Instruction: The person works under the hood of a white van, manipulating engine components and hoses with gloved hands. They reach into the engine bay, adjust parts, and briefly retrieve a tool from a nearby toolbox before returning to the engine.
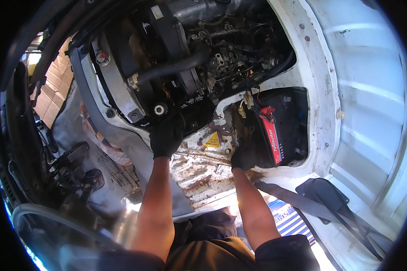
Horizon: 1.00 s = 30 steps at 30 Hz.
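Note:
Both my hands wear black gloves and reach into the opened engine bay of a vehicle. My left hand (166,137) is at the bay's near edge, just below a round light-coloured cap (160,109); its fingers merge with the dark parts there. Beside the battery (270,135), which has a red label, my right hand (242,158) rests at the left edge of the battery opening, fingers hidden in shadow. A red terminal cover (267,111) and loose wire connectors (248,100) lie at the battery's far end. Between my hands is a rusty white metal panel (203,167) with a yellow triangular label (212,141).
A thick black hose (176,66) crosses the bay near the radiator (117,77). The engine (226,58) lies beyond. Pedals (94,178) and part of a steering wheel (54,210) are at left. On the right, a seat belt (294,198) crosses the door sill.

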Tool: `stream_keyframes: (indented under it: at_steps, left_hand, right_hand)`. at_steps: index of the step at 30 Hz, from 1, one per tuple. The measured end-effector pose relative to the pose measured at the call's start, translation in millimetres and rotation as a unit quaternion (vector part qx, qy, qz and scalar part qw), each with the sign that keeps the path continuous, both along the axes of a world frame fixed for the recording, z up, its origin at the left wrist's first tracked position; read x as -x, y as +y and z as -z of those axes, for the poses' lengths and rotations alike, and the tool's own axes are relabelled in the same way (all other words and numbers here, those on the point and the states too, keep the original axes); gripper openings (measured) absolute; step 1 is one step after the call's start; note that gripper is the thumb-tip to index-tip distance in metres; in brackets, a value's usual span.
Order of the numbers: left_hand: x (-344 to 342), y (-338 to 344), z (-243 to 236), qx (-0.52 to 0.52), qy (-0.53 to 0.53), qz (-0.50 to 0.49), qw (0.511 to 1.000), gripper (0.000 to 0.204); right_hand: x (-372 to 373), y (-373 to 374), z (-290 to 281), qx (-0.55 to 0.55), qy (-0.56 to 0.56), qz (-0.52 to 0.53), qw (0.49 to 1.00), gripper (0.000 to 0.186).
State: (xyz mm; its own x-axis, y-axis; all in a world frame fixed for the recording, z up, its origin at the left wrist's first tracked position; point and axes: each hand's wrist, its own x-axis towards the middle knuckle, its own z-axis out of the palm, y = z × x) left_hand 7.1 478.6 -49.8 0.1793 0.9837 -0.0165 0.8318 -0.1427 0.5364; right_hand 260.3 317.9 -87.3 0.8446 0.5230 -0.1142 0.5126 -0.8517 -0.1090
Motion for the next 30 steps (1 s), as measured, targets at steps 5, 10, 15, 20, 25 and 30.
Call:
stream_keyframes:
  at_steps: [5, 10, 15, 20, 25, 30]
  left_hand:
    - [0.2, -2.0, 9.6, -0.008, 0.006, 0.004, 1.0, 0.037]
    - [2.6, -4.7, 12.6, -0.006, 0.013, -0.004, 1.0, 0.03]
    - [0.8, -3.2, 8.9, 0.01, 0.012, -0.015, 1.0, 0.032]
    - [0.8, -1.7, 4.4, 0.005, 0.011, -0.005, 1.0, 0.029]
    - [-7.6, 3.4, -10.2, 0.001, -0.011, -0.017, 1.0, 0.029]
    - [-2.9, 2.2, -0.8, 0.009, 0.012, -0.004, 1.0, 0.026]
  right_hand:
    - [-3.0, -4.1, 8.7, -0.043, -0.057, -0.036, 0.997, 0.039]
    - [-2.8, -3.7, 10.9, -0.018, -0.033, -0.01, 0.999, 0.038]
    - [-5.2, -5.7, 12.8, -0.026, -0.036, -0.024, 0.999, 0.037]
    - [-3.8, -4.0, 11.5, -0.051, -0.059, -0.046, 0.996, 0.037]
    - [-7.2, -6.1, 14.0, -0.04, -0.049, -0.049, 0.997, 0.037]
    - [-10.1, -10.2, 20.4, -0.017, -0.041, -0.032, 0.999, 0.038]
